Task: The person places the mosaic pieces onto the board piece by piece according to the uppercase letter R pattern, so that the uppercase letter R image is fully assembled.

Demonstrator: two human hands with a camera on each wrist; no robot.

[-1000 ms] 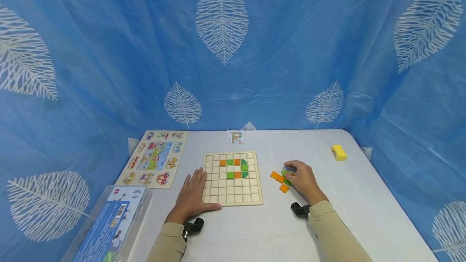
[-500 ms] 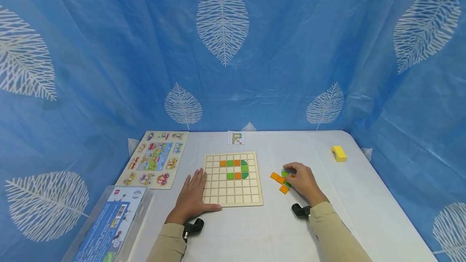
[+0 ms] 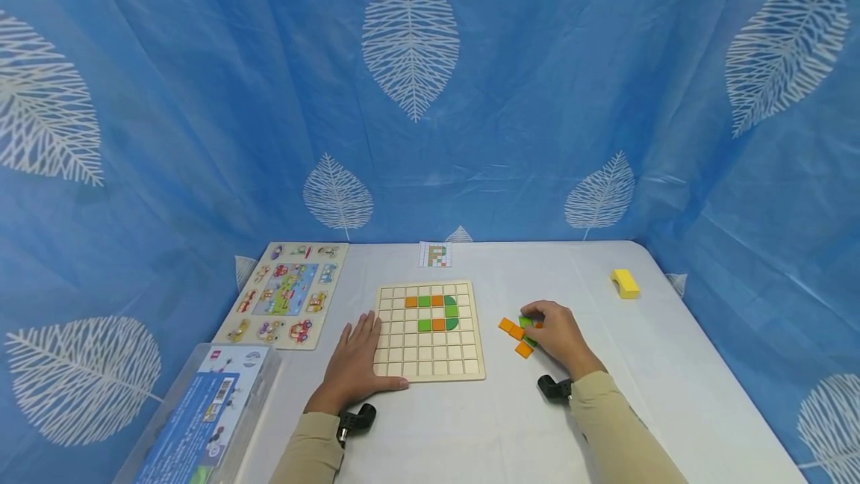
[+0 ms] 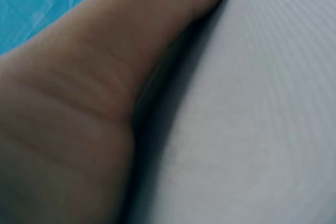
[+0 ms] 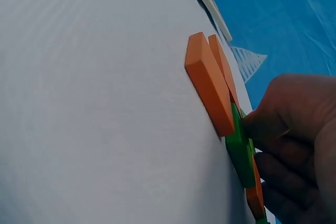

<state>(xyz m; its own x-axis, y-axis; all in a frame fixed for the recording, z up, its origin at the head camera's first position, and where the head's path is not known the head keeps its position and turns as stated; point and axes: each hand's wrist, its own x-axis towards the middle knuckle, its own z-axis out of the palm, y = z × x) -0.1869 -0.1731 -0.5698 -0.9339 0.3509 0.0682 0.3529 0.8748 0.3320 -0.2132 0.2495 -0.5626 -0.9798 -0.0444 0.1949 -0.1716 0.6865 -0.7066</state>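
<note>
A wooden grid board (image 3: 430, 366) bears orange and green tiles in its upper rows. My left hand (image 3: 354, 361) lies spread along the board's left side, its thumb by the near edge; the left wrist view shows that thumb blurred over the white cloth. To the right of the board is a small pile of loose tiles, with an orange tile (image 3: 523, 349) nearest me. My right hand (image 3: 563, 336) has curled fingers over this pile and pinches a green tile (image 5: 240, 153). Its fingers partly cover the other tiles. Beside that tile lies another orange tile (image 5: 207, 85).
A printed pattern card (image 3: 435, 254) lies behind the board. At the left are a vehicle picture puzzle (image 3: 289, 288) and a clear plastic box (image 3: 257, 402) with a printed sheet. A yellow arch block (image 3: 626, 284) stands at the far right. Blue leaf-patterned curtain surrounds the table.
My right index finger has come slightly lower, nearer the thumb, over the green tiles. The left hand and the tiles on the board stay as they were.
</note>
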